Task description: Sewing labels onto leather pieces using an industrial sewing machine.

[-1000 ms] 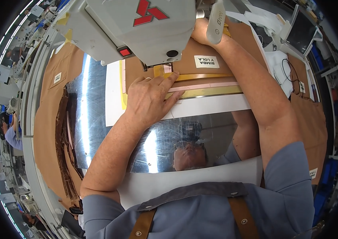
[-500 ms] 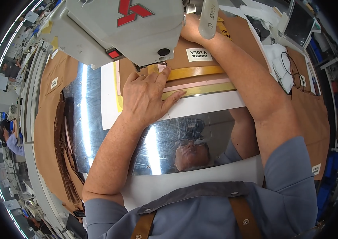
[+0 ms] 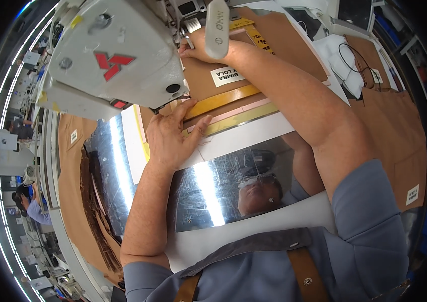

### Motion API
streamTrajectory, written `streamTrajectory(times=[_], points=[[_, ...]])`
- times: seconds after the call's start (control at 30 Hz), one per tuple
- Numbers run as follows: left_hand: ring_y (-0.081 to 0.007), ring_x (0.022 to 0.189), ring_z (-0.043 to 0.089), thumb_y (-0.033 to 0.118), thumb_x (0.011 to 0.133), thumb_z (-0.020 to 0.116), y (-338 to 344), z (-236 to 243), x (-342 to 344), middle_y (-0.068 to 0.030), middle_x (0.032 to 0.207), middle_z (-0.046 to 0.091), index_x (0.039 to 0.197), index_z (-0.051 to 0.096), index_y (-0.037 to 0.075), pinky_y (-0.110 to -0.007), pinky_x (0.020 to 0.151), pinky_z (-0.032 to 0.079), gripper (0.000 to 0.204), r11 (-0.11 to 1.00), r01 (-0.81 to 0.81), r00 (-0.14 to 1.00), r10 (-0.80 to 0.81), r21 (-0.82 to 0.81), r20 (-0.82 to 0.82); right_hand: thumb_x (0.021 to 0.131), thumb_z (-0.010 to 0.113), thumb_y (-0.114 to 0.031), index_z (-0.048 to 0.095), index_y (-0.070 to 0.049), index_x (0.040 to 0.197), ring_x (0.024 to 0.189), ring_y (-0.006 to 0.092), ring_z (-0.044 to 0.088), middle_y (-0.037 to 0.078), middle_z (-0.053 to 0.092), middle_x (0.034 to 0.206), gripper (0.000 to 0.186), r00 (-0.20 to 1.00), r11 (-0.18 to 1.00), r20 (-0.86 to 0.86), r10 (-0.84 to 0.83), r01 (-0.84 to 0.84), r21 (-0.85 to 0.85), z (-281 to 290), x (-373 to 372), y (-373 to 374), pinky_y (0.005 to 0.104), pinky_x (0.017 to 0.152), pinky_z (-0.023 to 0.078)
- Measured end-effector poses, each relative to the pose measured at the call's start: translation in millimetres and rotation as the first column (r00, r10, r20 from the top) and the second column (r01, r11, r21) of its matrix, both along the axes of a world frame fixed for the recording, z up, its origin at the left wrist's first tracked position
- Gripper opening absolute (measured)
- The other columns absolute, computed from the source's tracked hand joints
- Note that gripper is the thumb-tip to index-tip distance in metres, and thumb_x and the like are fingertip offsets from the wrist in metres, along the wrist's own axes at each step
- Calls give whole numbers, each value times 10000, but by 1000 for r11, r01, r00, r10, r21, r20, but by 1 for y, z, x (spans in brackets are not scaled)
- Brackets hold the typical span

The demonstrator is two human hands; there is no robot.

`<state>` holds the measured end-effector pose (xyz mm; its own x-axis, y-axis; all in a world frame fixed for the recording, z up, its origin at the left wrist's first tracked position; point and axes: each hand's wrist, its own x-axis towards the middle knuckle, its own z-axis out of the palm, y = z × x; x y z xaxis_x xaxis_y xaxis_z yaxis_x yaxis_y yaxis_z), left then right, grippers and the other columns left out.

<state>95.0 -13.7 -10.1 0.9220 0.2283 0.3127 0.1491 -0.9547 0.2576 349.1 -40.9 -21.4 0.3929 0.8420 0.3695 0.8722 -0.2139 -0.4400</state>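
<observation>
A grey sewing machine head (image 3: 113, 55) with a red emblem overhangs a brown panel (image 3: 299, 48) bordered by yellow template strips (image 3: 233, 94) and pink edging, on a white sheet (image 3: 274, 121). My left hand (image 3: 171, 141) lies on the template just below the needle area, fingers apart, fingertips partly against the machine's underside in this view. My right hand (image 3: 203, 45) reaches up beside the machine, behind a grey guard (image 3: 217, 25), fingers curled at small metal parts; what they grip, if anything, I cannot make out.
A scratched steel bed (image 3: 223, 196) lies before me. Brown labelled pieces (image 3: 384, 146) are at right, more (image 3: 77, 161) at left, beside a screen (image 3: 352, 15) and black cable (image 3: 354, 53) at upper right. Another person (image 3: 30, 204) works at far left.
The view has turned, so the machine sits lower and further left. My right hand appears further left along the machine, its fingertips now showing. My left hand stays on the template.
</observation>
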Motion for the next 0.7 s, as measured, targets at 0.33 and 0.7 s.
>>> streamTrajectory(times=[0.33, 0.7], points=[[-232, 664, 665, 396, 876, 748, -8, 0, 2, -100, 779, 731, 1173, 714, 70, -358, 771, 465, 443, 996, -48, 998, 50, 75, -24, 926, 588, -365, 693, -151, 1242, 1158, 265, 664, 101, 701, 1242, 396, 988, 968, -142, -56, 18, -251, 21, -5, 3, 407, 919, 539], [-225, 609, 628, 377, 860, 767, -9, -1, 4, -74, 671, 670, 1147, 701, 53, -360, 740, 462, 438, 995, -29, 1000, 28, 97, 15, 940, 579, -324, 691, -120, 1244, 1171, 266, 661, 103, 697, 1252, 382, 925, 996, -376, -59, 28, -88, -11, 12, 45, 404, 932, 535]])
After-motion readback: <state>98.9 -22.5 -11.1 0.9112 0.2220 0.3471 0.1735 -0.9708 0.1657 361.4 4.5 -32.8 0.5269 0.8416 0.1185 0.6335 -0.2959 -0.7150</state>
